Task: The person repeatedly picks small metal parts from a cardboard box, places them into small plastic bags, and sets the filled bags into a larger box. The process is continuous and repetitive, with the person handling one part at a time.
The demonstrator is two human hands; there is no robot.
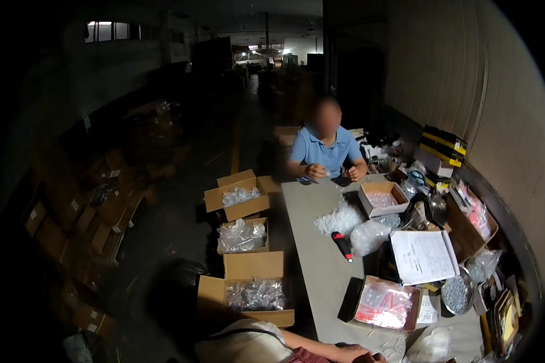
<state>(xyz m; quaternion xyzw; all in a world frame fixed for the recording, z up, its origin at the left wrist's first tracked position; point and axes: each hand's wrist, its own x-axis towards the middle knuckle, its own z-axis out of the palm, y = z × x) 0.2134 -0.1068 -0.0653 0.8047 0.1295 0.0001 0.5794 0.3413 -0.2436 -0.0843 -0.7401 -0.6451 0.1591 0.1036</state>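
Note:
My left hand (352,353) is at the lower edge, over the near end of the grey table (306,242). Its fingers look curled together, and whatever they hold is cut off by the frame. My right hand is out of the picture. Close by lie a crumpled clear plastic bag (430,346) and a shallow cardboard box (413,314) of flat clear packets with red marks. Farther along are a red-and-black box cutter (341,247), a filled translucent bag (369,237) and a heap of small clear pieces (342,219).
Across the table a person in a blue shirt (324,151) holds something small and pale. Open cartons (254,265) of bagged parts stand left of the table. A handwritten pad (424,257), a bowl (457,294) of small silvery parts and boxes crowd the right side by the wall.

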